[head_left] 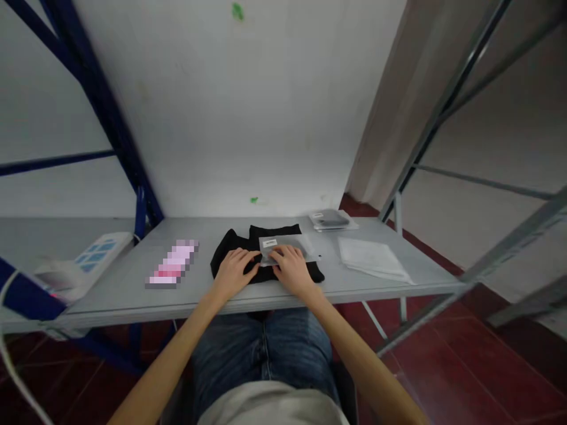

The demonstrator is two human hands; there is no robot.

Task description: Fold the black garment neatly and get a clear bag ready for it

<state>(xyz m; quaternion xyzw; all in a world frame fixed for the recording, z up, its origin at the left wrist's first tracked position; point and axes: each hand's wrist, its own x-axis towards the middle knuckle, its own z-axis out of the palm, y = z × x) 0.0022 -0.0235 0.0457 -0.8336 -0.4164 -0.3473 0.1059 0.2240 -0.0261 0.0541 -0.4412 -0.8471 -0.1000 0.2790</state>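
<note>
Black folded fabric pieces (229,245) lie at the middle of the shelf's front part. On top of them rests a clear plastic bag (292,241) with a white label and something dark showing through it. My left hand (234,273) lies on the black fabric, its fingers stretched toward the bag's left edge, thumb and index apart. With bent fingers, my right hand (292,270) presses on the bag and grips its near side. The undersides of the fingers are hidden.
A stack of filled bags (332,219) stands at the back right, with flat translucent bags (374,258) in front. To the left are a pixelated phone-like object (175,262) and a white power strip (100,260). Blue posts (106,112) and grey posts (425,147) frame the shelf.
</note>
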